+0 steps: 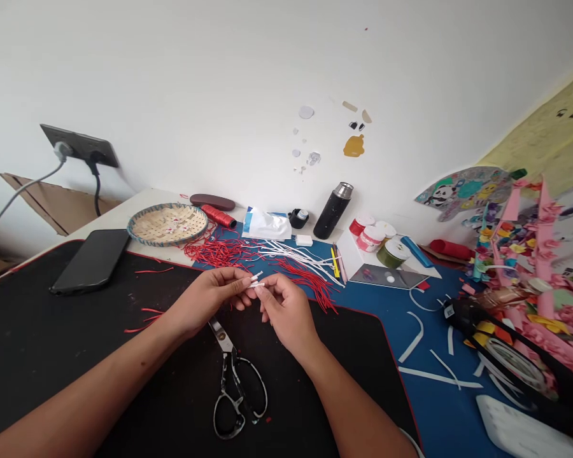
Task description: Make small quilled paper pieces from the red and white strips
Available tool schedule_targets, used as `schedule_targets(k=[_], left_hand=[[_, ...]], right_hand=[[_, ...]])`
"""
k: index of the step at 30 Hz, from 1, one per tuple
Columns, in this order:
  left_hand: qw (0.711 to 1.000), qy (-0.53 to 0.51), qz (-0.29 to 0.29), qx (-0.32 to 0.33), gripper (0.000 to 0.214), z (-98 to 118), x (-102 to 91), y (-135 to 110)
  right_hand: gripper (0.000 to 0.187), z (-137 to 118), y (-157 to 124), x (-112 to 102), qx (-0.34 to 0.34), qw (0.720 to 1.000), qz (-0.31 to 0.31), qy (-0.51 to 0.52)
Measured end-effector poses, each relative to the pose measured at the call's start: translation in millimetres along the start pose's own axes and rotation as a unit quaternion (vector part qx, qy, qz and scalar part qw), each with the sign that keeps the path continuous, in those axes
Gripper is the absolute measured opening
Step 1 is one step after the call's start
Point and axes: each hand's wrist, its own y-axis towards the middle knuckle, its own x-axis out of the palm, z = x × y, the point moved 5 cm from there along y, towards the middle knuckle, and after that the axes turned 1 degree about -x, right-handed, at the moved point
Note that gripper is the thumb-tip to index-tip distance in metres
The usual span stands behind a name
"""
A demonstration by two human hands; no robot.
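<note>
Centrally, above a black mat (167,401) on a bench (148,198), a person's two bare hands meet. The left hand (225,289) and right hand (282,305) each have a closed grip, thumb against fingers, pinching a small white strip (256,279) between them. Below lie scissors (223,340), handles toward the person, blade tips hidden by the left hand. Just beyond the hands, red strands (219,250) and a bundle of white cords (298,256) clutter the space before the wall (219,95), with a red spool (219,217), tissue packet (267,225) and black flask (332,215) behind. To the left, a black phone (90,264) lies near a shallow woven basket (143,224). To the right, cut white strips (439,377) scatter over a blue cover (377,298); pink paper flowers (547,257) crowd the far side.
</note>
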Motion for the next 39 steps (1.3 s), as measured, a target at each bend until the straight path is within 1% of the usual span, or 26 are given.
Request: schedule_targets(k=[10, 15, 20, 27, 35, 39], left_hand=[[1.000, 0.022, -0.006, 0.011, 0.037, 3.1, 1.2, -1.4], [1.000, 0.027, -0.012, 0.010, 0.040, 4.2, 3.3, -1.9], [0.999, 0.027, -0.017, 0.005, 0.042, 3.9, 5.4, -2.0], [0.999, 0.048, -0.024, -0.003, 0.044, 4.4, 6.6, -2.2], [0.999, 0.045, -0.030, 0.002, 0.045, 3.2, 6.7, -1.7], [0.999, 0.036, -0.021, 0.003, 0.045, 3.0, 6.2, -2.2]], right_hand=[[0.020, -0.6, -0.1, -0.6, 0.002, 1.000, 0.008, -0.015], [0.020, 0.2, 0.1, -0.5, 0.001, 1.000, 0.012, -0.011], [0.019, -1.8, -0.4, -0.4, -0.014, 1.000, 0.006, -0.025], [0.020, -3.5, -1.6, -2.9, -0.031, 0.998, 0.019, -0.056], [0.019, -4.2, -1.4, -3.3, -0.034, 0.996, 0.025, -0.078], [0.019, -5.9, -1.4, -3.2, -0.033, 0.996, 0.025, -0.081]])
